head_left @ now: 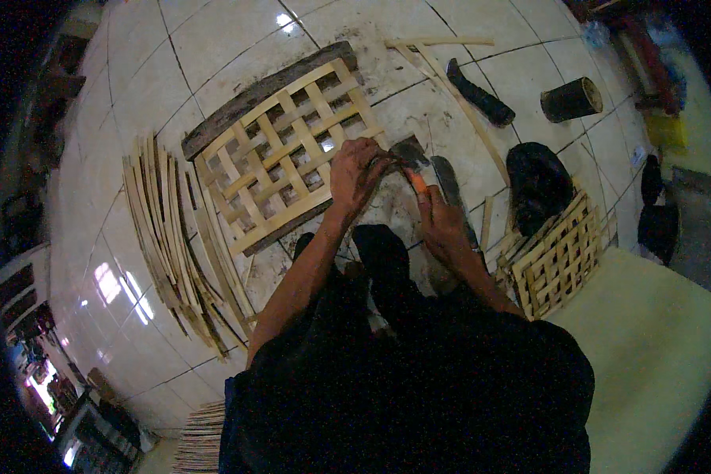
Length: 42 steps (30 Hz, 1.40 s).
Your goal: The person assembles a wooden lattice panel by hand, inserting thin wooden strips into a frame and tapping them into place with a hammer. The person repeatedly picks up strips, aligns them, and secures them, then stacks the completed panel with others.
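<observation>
A woven lattice panel of pale flat bamboo strips [275, 164] lies on the tiles, slightly to the left, resting on dark wooden bars [268, 101]. At its right edge, my left hand [357, 175] has its fingers closed together; what they pinch is too dark to make out. My right hand [444, 227] is wrapped round an orange-handled tool [416, 183], its tip close to my left fingertips. The tool's working end blurs into the dark, so its kind is unclear. Beyond it sits a small dark block [408, 148].
Loose bamboo strips [162, 229] are piled on the left. At the right are a dark cylinder [570, 100], a dark elongated object [479, 95], a black bundle [539, 186] and a smaller woven panel [561, 261] beside a pale yellowish surface [648, 347]. Thin strips [462, 107] lie ahead.
</observation>
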Each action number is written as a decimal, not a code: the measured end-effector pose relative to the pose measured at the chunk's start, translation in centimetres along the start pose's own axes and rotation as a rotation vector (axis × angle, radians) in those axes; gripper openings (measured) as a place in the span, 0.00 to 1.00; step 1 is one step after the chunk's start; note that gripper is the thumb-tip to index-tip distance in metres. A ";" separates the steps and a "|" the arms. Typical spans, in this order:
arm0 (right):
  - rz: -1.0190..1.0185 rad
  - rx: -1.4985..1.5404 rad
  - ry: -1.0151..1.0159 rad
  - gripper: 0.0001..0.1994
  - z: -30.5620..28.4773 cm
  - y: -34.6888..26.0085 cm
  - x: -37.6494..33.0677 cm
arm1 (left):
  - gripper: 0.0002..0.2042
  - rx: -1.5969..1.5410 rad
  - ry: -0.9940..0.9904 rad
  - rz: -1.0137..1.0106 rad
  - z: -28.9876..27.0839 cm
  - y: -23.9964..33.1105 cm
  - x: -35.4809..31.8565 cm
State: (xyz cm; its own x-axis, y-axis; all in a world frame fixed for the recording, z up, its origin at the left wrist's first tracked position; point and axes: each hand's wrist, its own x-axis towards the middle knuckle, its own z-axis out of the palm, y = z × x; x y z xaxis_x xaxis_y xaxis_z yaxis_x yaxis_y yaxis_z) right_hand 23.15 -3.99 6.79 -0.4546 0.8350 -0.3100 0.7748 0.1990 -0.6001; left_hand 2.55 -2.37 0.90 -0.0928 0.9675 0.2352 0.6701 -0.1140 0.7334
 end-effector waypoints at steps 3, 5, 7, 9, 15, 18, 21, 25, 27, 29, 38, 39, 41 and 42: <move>-0.234 -0.145 0.192 0.13 1.9 2.5 -0.4 | 0.08 -0.068 0.040 0.011 0.2 -0.2 -0.3; -0.345 -0.312 0.295 0.16 2.0 2.9 -0.4 | 0.10 -0.041 0.023 -0.031 0.6 -0.7 0.3; -0.300 -0.371 0.265 0.18 1.1 1.4 -0.3 | 0.11 -0.038 0.076 0.116 0.7 -1.5 0.3; -0.349 -0.458 0.297 0.20 1.3 1.7 -0.1 | 0.12 -0.069 0.064 0.168 0.6 -2.2 0.1; -0.499 -0.599 0.479 0.19 0.5 0.8 -0.5 | 0.13 -0.103 -0.043 0.088 -0.5 -1.4 0.0; -0.181 -0.202 0.219 0.19 0.4 -0.4 -0.2 | 0.13 -0.029 -0.112 0.096 -0.5 -1.7 0.3; 0.223 0.088 -0.026 0.19 -0.3 -0.9 1.1 | 0.12 0.000 -0.118 0.120 0.4 -2.5 0.5; 0.014 0.157 0.197 0.23 -0.7 0.1 0.2 | 0.13 0.011 -0.122 0.137 0.0 -2.2 0.2; -0.262 -0.133 0.452 0.23 -0.4 0.6 -0.1 | 0.14 0.018 -0.148 0.105 -0.4 -1.7 0.2; -0.365 -0.405 0.620 0.23 0.5 0.8 0.6 | 0.15 0.010 -0.148 0.098 -0.4 -1.8 0.4; -0.291 -0.236 0.435 0.17 1.6 1.0 0.1 | 0.18 0.064 -0.179 0.070 -0.9 -1.0 0.8; -0.233 -0.195 0.429 0.16 1.7 0.9 0.2 | 0.18 0.063 -0.162 0.064 -0.8 -1.0 0.5; 0.277 0.077 0.010 0.18 1.8 0.3 1.0 | 0.17 0.062 -0.124 0.066 -0.5 -1.0 -0.1; 0.238 0.097 0.083 0.18 1.2 0.1 1.2 | 0.17 0.056 -0.097 0.103 -0.3 -1.1 0.2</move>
State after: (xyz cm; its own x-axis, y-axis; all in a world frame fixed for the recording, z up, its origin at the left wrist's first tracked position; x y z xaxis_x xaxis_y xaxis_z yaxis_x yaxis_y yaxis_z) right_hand 22.15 -3.58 5.41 -0.2241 0.8925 -0.3914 0.8081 -0.0544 -0.5866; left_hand 1.62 -2.13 0.34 0.0480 0.9689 0.2427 0.7125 -0.2035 0.6716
